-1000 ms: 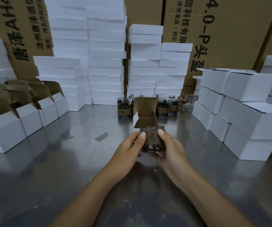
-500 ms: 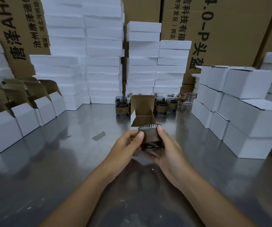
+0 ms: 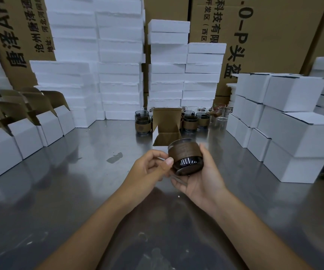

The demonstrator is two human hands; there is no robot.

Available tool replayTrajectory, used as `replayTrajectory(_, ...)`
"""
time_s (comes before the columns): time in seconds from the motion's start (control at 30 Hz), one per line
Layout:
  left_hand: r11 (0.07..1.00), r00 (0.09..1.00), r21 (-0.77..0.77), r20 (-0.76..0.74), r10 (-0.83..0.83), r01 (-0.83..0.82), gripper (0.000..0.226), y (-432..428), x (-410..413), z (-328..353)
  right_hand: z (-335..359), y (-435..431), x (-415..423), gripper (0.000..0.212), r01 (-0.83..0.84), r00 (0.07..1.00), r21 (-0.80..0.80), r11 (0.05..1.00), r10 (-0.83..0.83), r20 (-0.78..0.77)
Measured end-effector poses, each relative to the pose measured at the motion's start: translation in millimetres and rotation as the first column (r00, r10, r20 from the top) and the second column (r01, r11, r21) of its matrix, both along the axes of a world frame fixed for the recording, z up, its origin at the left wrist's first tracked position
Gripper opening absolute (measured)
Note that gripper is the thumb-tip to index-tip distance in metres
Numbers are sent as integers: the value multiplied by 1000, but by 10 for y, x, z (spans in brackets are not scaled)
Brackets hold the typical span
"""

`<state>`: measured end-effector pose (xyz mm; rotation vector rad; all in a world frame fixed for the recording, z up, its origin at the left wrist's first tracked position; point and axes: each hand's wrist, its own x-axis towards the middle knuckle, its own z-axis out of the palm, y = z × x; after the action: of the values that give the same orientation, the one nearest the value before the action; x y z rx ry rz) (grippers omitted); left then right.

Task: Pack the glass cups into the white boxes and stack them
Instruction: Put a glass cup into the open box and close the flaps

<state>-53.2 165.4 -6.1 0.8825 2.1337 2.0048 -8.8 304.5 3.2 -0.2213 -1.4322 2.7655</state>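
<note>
**Item 1. Glass cup (image 3: 185, 156), brown sleeve.** It was held off the table between both hands and tilted, with the glossy base toward the wearer and the rim pointing away. That tilt probably aimed the mouth end at the box just beyond it, or else showed the base for checking.

**Item 2. Right hand (image 3: 202, 178).** It was clamped on the cup, fingers cupped beneath and thumb up its right side. It apparently carried the weight, so the other hand only had to steer.

**Item 3. Left hand (image 3: 151, 168).** It was close against the right hand, thumb tip touching the cup's lower left edge and fingers curled beside it. The picture did not show whether those fingers shared the grip.

**Item 4. Open white box (image 3: 167, 129).** It stood directly beyond the hands, lid flap upright and front flap folded down toward them. It was likely set there as the cup's receiver.

**Item 5. Unpacked cups (image 3: 190, 122).** They were grouped behind that box, farther from the hands, as stock within reach.

**Item 6. Empty open boxes (image 3: 26, 131).** They sat in a row well to the left of the left hand, flaps up, ready for filling.

**Item 7. Closed white boxes (image 3: 297, 133).** They were stacked in tiers well to the right of the right hand, so finished goods evidently went to that side.

**Item 8. Steel table (image 3: 59, 191).** It lay under the forearms and carried everything listed.

**Status.** Cup not yet boxed.
</note>
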Motion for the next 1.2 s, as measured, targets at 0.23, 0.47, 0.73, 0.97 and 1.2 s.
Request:
replayTrajectory(0.23,999,1000,-25,5,31,-31,41,12,-6,3,16,-7,23,60,-21,1000,-18,1000,22,18)
replayTrajectory(0.47,997,997,-37,29,73,-72,18,-2,-41,-11,38,-15,43,44,-29,998,-13,1000,28,-48)
replayTrajectory(0.73,999,987,-40,161,29,-23,39,14,-47,-35,-43,-106,48,28,258,950,314,914,-181,-255)
replayTrajectory(0.97,997,984,-63,170,50,-40,45,27,-58,-26,-119,-121,61,51,505,841,582,637,-211,-499)
replayTrajectory(1.2,996,976,-84,213,34,-16,66,46,-62,-31,-170,-110,30,70,525,831,607,596,-207,-516)
